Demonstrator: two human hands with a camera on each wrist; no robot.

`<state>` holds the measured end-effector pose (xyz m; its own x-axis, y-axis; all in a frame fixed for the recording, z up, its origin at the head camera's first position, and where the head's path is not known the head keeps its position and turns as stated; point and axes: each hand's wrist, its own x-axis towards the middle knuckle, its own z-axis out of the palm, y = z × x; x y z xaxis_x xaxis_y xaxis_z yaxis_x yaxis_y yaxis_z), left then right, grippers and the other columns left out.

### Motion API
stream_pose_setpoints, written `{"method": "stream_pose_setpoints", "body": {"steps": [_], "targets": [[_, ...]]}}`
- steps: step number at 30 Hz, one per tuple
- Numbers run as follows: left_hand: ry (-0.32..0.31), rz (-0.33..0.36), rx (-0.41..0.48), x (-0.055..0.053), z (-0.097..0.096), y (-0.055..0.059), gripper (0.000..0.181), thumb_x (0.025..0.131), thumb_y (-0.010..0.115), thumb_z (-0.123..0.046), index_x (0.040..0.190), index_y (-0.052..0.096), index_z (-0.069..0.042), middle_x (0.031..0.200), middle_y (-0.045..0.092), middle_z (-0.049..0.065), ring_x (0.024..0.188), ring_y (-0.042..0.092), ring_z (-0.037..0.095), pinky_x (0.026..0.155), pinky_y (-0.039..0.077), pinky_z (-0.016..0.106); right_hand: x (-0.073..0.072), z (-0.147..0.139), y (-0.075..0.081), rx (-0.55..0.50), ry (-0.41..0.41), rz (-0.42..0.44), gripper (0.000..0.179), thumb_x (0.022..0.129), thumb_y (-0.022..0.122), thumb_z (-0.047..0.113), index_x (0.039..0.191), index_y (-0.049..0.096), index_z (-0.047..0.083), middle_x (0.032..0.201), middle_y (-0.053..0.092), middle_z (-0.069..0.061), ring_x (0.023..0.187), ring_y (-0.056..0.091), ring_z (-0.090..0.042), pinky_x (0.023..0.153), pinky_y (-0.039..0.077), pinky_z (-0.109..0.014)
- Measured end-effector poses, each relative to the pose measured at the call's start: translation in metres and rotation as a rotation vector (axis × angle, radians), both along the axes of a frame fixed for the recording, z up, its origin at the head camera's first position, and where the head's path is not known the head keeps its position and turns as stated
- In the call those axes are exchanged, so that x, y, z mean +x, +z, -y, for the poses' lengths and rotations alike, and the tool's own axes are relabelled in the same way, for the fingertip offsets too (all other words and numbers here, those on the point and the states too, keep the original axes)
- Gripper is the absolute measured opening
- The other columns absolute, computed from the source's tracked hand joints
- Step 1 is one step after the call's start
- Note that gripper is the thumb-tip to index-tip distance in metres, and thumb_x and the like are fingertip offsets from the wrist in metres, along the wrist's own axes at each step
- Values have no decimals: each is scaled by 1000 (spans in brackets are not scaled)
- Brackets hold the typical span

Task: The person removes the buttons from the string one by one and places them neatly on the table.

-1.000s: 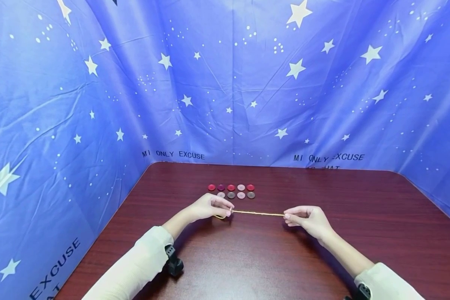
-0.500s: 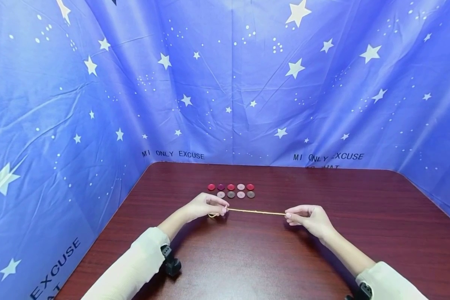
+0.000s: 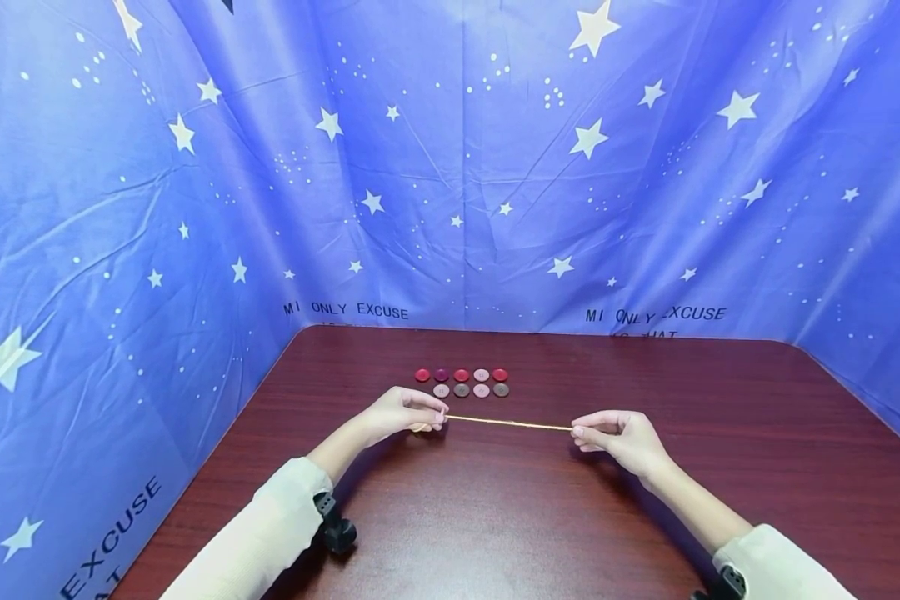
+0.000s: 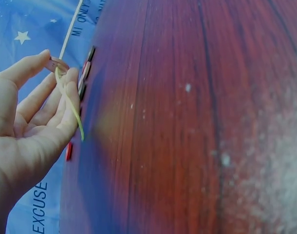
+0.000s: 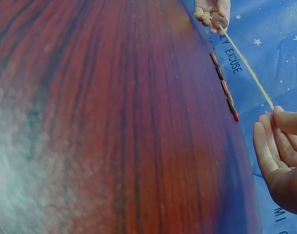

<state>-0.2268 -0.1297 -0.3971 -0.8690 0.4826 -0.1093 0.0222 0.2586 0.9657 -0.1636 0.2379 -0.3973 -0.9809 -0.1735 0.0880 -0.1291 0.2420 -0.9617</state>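
A yellow string [image 3: 507, 422] stretches nearly straight between the two hands above the table. My left hand [image 3: 401, 413] pinches a brownish button [image 5: 219, 22] by its edge between thumb and fingers. The string passes through this button, and its loose tail [image 4: 73, 106] hangs below the left fingers in the left wrist view. At the other side, my right hand [image 3: 624, 438] pinches the string between thumb and forefinger; the string's end is hidden in that pinch.
Behind the left hand, several round buttons [image 3: 461, 390] lie in two rows on the dark red table [image 3: 495, 517], coloured red, purple, pink and grey. A blue star-printed curtain [image 3: 465, 167] stands around the far and side edges.
My left hand has moved left with the button, and the string span between the hands has grown longer. The right hand has shifted only slightly right.
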Motion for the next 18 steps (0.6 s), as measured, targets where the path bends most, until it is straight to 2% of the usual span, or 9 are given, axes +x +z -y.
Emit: {"method": "stream_pose_setpoints", "body": {"steps": [6,18], "targets": [[17,17,8,-1,3,-2,37,85,71,-15,115,65,6,95,75,4,79,67,3,73,57,20,0,-2,-1,-2,0,1,38,86,69,7,110,60,-21,84,77,0,75,73,-12,72,61,-31],[41,26,8,2,10,0,39,85,72,-15,115,65,7,98,75,5,81,68,4,82,59,28,-1,-7,-2,-13,-21,0,35,86,68,5,109,60,-21,80,75,8,74,73,-9,71,61,-29]]}}
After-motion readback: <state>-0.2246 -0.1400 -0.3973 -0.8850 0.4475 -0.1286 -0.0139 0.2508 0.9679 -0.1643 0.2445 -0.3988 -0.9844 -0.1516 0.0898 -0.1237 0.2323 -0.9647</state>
